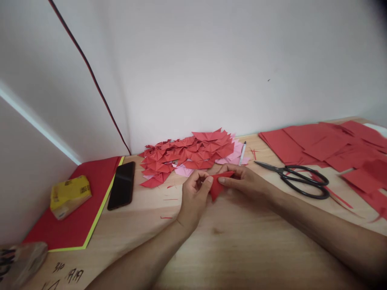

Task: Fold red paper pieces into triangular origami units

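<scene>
Pinches a folded red paper piece (215, 187) just below and right of frame centre with left hand (196, 191) and right hand (243, 180), apparently mid-fold, and probably needs to press the crease firmly next.

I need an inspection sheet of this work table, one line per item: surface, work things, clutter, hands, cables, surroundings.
Surface: wooden table, handwritten marks at its near left.
Work things: folded red paper piece between the hands; heap of folded red and pink paper at the back; red paper sheets at right.
Clutter: red paper scraps; black-handled scissors; pen; smartphone; yellow packet on a red paper stack with a yellow edge.
Hands: left hand and right hand both pinch the folded piece.
Cables: one dark cable, reaching down to the table's back edge.
Surroundings: white wall behind, with a small dark mark.
</scene>
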The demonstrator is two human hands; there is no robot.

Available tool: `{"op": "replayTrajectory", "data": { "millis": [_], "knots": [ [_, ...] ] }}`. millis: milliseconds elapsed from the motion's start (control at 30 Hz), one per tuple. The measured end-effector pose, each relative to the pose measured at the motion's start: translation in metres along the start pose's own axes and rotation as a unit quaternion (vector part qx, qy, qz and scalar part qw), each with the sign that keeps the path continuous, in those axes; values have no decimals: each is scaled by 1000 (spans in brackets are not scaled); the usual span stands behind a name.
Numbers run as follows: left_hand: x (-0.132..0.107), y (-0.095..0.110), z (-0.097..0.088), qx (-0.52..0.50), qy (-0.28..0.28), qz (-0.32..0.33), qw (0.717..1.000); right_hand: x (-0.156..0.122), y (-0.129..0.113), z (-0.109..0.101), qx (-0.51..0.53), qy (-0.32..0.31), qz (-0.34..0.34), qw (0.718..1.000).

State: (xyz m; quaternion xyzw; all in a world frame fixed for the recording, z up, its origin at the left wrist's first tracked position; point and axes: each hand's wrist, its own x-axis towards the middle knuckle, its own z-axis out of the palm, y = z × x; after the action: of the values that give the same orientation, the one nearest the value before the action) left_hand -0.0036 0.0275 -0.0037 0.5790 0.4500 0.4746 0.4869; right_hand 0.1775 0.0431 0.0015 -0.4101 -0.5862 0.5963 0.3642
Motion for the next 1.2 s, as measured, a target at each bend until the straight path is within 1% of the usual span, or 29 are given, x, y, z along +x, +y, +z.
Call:
{"op": "replayTrajectory", "data": {
  "millis": [133, 300, 367, 500, 600, 667, 767, 833, 967, 1133, 1200],
  "knots": [
    [2, -1, -1, 15, -27, 1, 1000, 0, -3, -5, -27, 4, 14, 1000],
    [0, -2, 0, 72, -63, 10, 995, -2, 0, -6, -141, 36, -19, 989],
    [0, -2, 0, 82, -67, 7, 994, -2, 2, -6, -170, 32, -28, 985],
    [2, -5, -1, 61, -78, -8, 995, 0, 5, -8, -212, 18, -34, 976],
    [4, -6, -1, 31, -87, -18, 996, 0, 5, -7, -244, 22, -46, 968],
    [5, -6, 0, 26, -88, -25, 995, -2, 3, -4, -276, 47, -70, 957],
    [6, -6, 1, 36, -97, -24, 994, -5, -1, 3, -349, 103, -115, 924],
    [6, -5, 2, 46, -98, -17, 994, -7, -3, 6, -384, 120, -137, 905],
    [5, -5, 3, 62, -84, 4, 995, -8, -1, 9, -423, 99, -156, 887],
    [0, -3, 4, 86, -68, 24, 994, -10, 2, 7, -495, 78, -170, 849],
    [-1, -1, 4, 95, -68, 26, 993, -9, 1, 5, -494, 75, -162, 851]
  ]
}}
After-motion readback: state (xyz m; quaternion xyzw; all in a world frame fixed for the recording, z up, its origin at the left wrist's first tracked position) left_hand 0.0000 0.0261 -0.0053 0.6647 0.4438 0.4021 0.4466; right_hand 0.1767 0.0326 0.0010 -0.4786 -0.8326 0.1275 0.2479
